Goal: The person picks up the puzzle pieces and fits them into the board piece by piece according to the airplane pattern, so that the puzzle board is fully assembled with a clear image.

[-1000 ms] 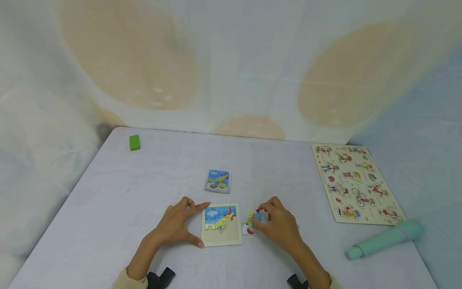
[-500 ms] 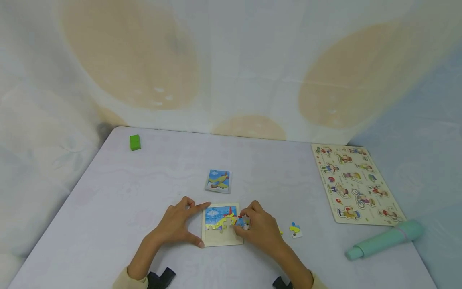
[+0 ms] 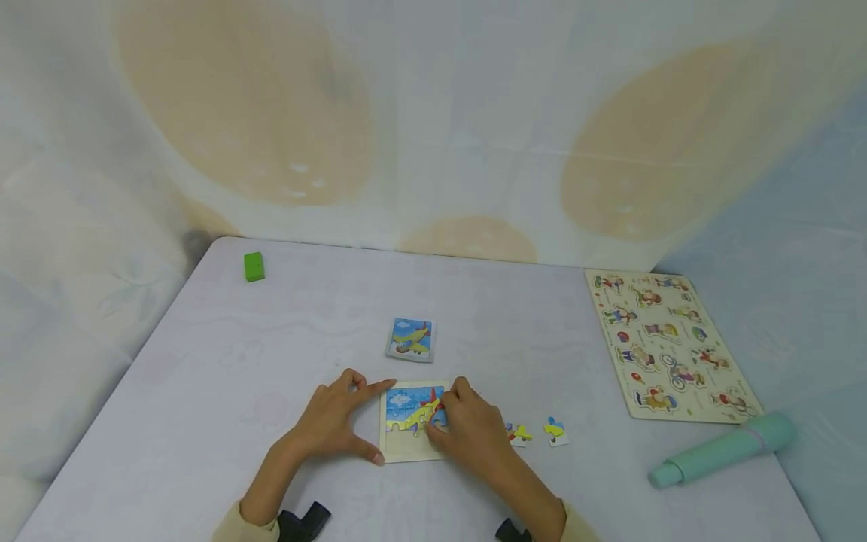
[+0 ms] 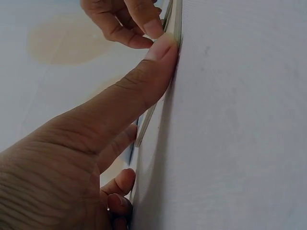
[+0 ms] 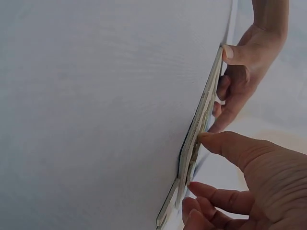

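A square wooden puzzle tray (image 3: pixel 409 453) lies in front of me, partly filled with joined pieces of a yellow airplane on blue sky. My left hand (image 3: pixel 332 421) spans its left side, thumb at the near corner and index finger at the far corner. Over the tray's right side, my right hand (image 3: pixel 477 436) pinches a blue jigsaw piece (image 3: pixel 439 417) against the joined pieces. The fingers cover part of that piece. Two loose jigsaw pieces are right of the hand: a yellow-and-red one (image 3: pixel 520 434) and a blue-and-yellow one (image 3: pixel 556 431).
Beyond the tray lies a small airplane picture (image 3: pixel 411 339). A green block (image 3: pixel 254 266) is at the far left. On the right are a large board with figures (image 3: pixel 667 346) and a mint-green cylindrical object (image 3: pixel 721 450) near the table edge.
My right hand has moved left from the loose pieces onto the tray, carrying the jigsaw piece. Two loose pieces it hid have come into sight. My left hand has stayed in place.
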Demonstrator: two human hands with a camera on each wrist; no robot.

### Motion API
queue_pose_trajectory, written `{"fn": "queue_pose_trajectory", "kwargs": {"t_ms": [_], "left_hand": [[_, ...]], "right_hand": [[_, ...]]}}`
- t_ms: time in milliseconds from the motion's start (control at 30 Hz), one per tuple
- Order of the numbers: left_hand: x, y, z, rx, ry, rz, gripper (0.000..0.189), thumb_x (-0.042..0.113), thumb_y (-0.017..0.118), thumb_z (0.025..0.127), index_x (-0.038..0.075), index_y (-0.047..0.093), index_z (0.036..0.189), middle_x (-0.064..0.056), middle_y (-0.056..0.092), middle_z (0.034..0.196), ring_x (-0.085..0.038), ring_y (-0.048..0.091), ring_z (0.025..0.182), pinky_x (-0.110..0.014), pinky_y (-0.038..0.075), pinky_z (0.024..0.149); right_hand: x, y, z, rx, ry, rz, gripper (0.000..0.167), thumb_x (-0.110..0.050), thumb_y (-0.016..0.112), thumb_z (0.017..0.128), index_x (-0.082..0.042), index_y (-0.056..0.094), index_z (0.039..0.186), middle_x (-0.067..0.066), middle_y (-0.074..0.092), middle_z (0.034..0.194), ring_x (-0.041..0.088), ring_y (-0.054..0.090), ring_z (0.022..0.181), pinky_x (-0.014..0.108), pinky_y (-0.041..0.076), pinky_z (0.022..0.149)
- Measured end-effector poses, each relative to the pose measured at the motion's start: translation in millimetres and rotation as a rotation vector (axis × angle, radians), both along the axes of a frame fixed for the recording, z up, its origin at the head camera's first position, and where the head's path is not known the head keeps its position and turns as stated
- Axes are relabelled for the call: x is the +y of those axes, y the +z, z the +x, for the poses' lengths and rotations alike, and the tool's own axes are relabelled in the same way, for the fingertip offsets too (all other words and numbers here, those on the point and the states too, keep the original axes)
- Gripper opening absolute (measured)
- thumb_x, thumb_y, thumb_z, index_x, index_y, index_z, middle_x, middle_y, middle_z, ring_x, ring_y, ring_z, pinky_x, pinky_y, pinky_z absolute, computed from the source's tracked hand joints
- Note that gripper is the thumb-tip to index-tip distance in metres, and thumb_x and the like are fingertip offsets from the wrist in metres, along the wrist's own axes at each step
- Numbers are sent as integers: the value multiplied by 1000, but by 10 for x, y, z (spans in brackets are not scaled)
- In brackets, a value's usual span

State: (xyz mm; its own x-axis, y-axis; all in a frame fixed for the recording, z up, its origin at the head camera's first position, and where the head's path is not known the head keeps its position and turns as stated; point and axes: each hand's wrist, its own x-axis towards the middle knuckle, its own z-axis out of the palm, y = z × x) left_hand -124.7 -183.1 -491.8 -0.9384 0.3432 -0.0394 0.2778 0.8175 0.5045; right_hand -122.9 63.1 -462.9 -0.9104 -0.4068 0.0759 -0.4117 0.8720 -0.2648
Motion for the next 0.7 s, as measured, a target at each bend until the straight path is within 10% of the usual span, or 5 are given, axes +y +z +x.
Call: {"fn": "queue_pose_trajectory", "kwargs": {"t_ms": [700], "left_hand": [[-6,-7,7,30,-7,7,104,66,89,48,34,56,141,5,41,104,-11,39,86,-30,29,71]], "right_hand": [[177,32,248,31,189,223,57,-57,69,84,-30,64,133,3,44,85,11,38,62,20,28,46]]}}
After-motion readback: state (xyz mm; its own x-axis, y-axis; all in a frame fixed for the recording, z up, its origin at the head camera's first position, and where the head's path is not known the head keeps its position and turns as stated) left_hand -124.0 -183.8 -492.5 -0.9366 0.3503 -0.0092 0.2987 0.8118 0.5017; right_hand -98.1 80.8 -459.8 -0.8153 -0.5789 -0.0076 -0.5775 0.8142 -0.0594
